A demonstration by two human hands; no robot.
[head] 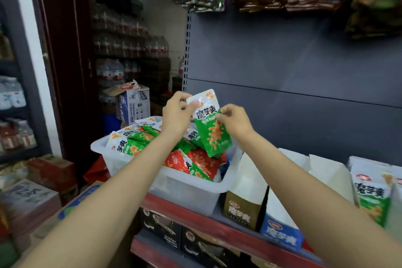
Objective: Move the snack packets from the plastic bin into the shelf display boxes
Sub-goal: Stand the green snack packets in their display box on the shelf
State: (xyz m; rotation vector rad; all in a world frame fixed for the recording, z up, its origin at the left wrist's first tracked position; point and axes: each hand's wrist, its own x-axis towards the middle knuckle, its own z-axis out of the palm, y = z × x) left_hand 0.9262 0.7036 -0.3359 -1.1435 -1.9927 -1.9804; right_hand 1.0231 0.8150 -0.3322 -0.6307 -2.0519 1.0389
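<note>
Between both hands' fingers (pixel 191 105), green packet (pixel 212 124)

Both hands (pixel 177 113) (pixel 233 121) pinch green packet (pixel 214 130), seemingly above bin (pixel 195 193)

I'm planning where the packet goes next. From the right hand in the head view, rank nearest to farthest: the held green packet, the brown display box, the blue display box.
1. Green packet, pinched by the right hand.
2. Brown display box, below on the shelf.
3. Blue display box, lower, further right.
</note>
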